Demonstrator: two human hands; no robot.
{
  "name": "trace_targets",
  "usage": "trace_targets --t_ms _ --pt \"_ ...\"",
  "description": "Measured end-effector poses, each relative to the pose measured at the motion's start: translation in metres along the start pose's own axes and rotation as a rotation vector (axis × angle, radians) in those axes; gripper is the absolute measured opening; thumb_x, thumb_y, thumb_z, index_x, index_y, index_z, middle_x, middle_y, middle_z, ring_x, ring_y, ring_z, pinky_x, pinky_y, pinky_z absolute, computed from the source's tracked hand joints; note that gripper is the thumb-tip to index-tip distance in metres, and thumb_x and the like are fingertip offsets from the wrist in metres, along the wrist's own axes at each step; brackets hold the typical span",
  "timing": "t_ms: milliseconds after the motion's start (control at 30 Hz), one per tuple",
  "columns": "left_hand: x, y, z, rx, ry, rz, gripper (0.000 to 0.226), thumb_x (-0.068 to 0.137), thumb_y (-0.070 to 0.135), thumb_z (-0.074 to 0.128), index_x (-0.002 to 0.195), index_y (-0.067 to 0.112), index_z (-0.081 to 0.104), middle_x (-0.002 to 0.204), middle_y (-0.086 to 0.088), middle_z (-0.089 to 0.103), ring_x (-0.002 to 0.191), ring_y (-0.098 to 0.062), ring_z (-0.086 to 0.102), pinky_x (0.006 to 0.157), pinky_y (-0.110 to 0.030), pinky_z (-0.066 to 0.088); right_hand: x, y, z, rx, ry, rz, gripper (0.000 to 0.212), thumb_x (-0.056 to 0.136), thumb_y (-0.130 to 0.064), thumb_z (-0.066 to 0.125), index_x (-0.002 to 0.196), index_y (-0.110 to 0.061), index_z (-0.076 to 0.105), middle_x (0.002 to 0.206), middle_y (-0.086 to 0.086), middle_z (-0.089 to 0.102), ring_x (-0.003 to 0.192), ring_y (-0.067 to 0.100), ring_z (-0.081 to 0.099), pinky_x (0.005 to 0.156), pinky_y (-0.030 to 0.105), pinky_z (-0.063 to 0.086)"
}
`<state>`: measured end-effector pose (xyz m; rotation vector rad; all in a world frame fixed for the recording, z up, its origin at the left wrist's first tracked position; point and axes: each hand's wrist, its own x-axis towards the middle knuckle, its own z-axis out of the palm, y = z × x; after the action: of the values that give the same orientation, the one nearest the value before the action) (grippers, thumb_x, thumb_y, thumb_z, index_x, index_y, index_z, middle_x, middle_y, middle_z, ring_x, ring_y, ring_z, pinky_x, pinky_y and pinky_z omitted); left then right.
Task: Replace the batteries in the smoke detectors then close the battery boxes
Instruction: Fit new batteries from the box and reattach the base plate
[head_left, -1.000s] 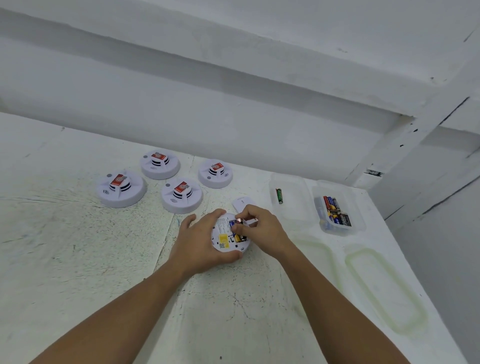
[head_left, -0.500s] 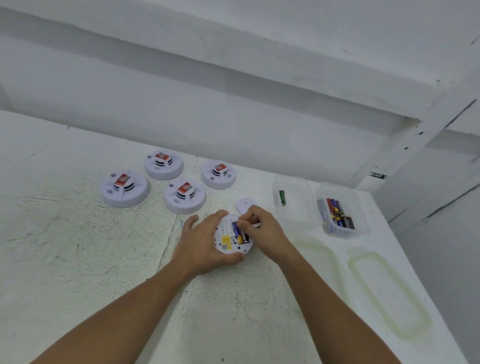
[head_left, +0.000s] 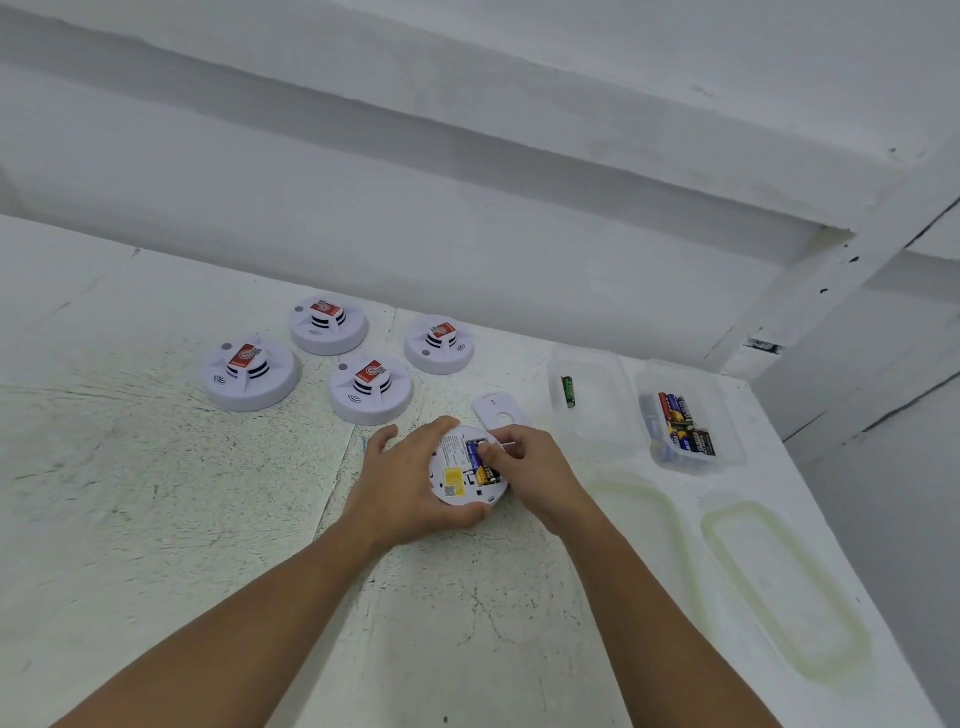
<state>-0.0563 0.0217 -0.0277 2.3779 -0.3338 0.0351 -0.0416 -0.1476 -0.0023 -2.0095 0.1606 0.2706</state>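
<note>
A white smoke detector lies upside down on the table, its battery box uncovered. My left hand grips it round the left rim. My right hand presses fingertips and thumb onto a blue and black battery lying in the box. The detached white cover plate lies just behind the detector. Several other detectors stand face up at the back left, such as a detector with a red label.
A clear tub holds one green battery. A second clear tub to its right holds several fresh batteries. Two translucent lids lie near the table's right edge. A white wall rises behind.
My right hand brought a battery down from above the detector into the battery box and now presses on it. My left hand has kept its grip on the detector.
</note>
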Motion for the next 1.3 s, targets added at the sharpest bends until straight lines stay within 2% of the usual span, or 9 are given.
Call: trace_targets --t_ms 133,300,433,600,800,933,1067,1167,1300 --pt "0.0 0.002 -0.002 -0.021 0.002 -0.001 0.093 0.054 0.066 0.07 0.135 0.033 0.037 0.113 0.026 0.049 0.104 0.005 0.044 0.115 -0.035 0.011 -0.005 -0.007 -0.001 -0.183 0.016 -0.059 0.018 0.093 -0.03 0.058 0.098 -0.018 0.07 0.088 -0.001 0.073 0.081 0.013 0.069 0.077 0.034 0.057" --pt "0.0 0.001 -0.003 -0.06 -0.014 -0.003 0.091 0.05 0.068 0.065 0.131 0.035 0.04 0.108 0.026 0.053 0.101 0.006 0.047 0.115 -0.037 0.014 -0.001 -0.029 -0.01 -0.527 -0.031 -0.066 0.032 0.092 -0.031 0.056 0.088 -0.003 0.072 0.079 0.011 0.069 0.063 0.015 0.054 0.052 0.022 0.038" --pt "-0.002 0.002 -0.005 -0.069 -0.016 -0.006 0.091 0.051 0.068 0.067 0.131 0.034 0.04 0.109 0.025 0.053 0.101 0.004 0.044 0.114 -0.034 0.012 0.017 -0.039 -0.014 -0.593 0.092 -0.118 0.027 0.092 -0.013 0.049 0.091 0.006 0.067 0.091 0.019 0.069 0.081 0.029 0.065 0.07 0.038 0.052" --pt "-0.004 0.007 -0.008 -0.089 -0.017 -0.018 0.088 0.053 0.064 0.071 0.13 0.035 0.041 0.108 0.027 0.052 0.099 0.005 0.044 0.113 -0.033 0.012 0.034 -0.034 -0.008 -0.764 0.117 -0.064 0.03 0.086 -0.01 0.055 0.063 -0.012 0.037 0.06 -0.001 0.04 0.058 0.015 0.044 0.045 0.022 0.024" --pt "-0.005 0.009 -0.014 -0.133 -0.068 -0.049 0.086 0.054 0.061 0.072 0.129 0.038 0.039 0.1 0.037 0.045 0.095 0.03 0.026 0.113 -0.032 0.01 0.048 -0.034 -0.003 -0.813 0.166 -0.044 0.03 0.081 -0.024 0.068 0.071 -0.012 0.042 0.069 0.002 0.051 0.074 0.021 0.051 0.053 0.024 0.032" --pt "-0.006 0.014 -0.021 -0.198 -0.128 -0.095 0.083 0.059 0.049 0.082 0.128 0.041 0.036 0.1 0.038 0.04 0.089 0.029 0.023 0.111 -0.03 0.011 0.049 -0.034 0.0 -0.799 0.169 -0.028 0.04 0.075 -0.021 0.069 0.061 -0.017 0.032 0.061 -0.001 0.042 0.071 0.022 0.052 0.046 0.022 0.028" --pt "-0.006 0.008 -0.023 -0.233 -0.16 -0.115 0.097 0.051 0.057 0.084 0.129 0.05 0.027 0.114 0.029 0.045 0.11 -0.005 0.025 0.116 -0.039 0.014 0.049 -0.04 -0.006 -0.612 0.148 -0.003 0.044 0.073 -0.021 0.074 0.059 -0.015 0.032 0.056 -0.001 0.038 0.053 0.014 0.04 0.044 0.023 0.025" --pt "-0.005 0.006 -0.022 -0.236 -0.162 -0.118 0.105 0.05 0.057 0.086 0.134 0.047 0.025 0.121 0.023 0.042 0.116 -0.008 0.026 0.116 -0.04 0.015 0.046 -0.049 -0.012 -0.245 0.106 0.043 0.034 0.075 -0.016 0.074 0.056 -0.001 0.05 0.055 0.006 0.044 0.05 0.016 0.04 0.048 0.022 0.031" --pt "-0.006 0.004 -0.022 -0.253 -0.198 -0.132 0.113 0.035 0.069 0.083 0.132 0.046 0.03 0.124 0.023 0.043 0.128 -0.016 0.033 0.11 -0.045 0.032 0.032 -0.06 -0.022 0.076 0.039 0.014 0.021 0.079 -0.011 0.073 0.083 0.009 0.068 0.084 0.018 0.068 0.072 0.019 0.061 0.07 0.033 0.052"
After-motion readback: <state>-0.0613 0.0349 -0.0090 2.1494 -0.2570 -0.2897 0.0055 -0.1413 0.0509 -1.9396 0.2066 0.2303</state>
